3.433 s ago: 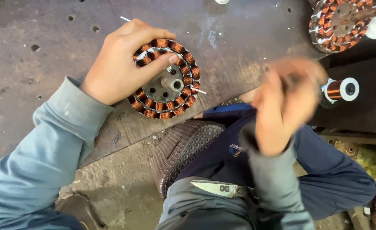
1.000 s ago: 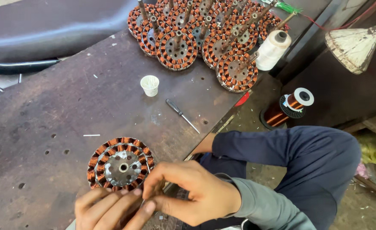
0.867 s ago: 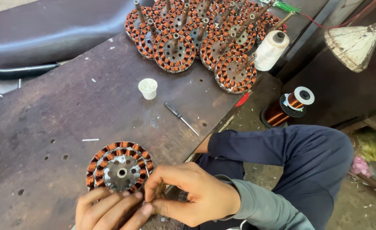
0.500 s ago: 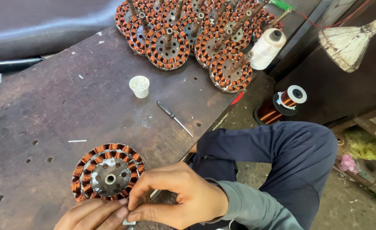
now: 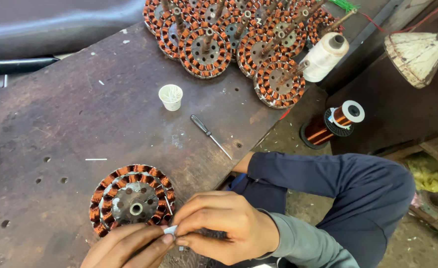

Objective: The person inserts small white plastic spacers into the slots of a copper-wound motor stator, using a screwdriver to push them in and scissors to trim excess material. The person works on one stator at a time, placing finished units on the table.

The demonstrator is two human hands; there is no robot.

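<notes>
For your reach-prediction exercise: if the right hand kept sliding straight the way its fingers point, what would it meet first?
The right hand points left, its fingertips pinching a small white piece against the left hand. It would meet the left hand's fingers first; the stator lies just above that line.

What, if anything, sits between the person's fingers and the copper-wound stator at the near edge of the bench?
Nothing visible does. The left hand and right hand pinch a small white piece right at the rim of the copper-wound stator. The screwdriver and small white cup lie farther back on the metal bench.
</notes>
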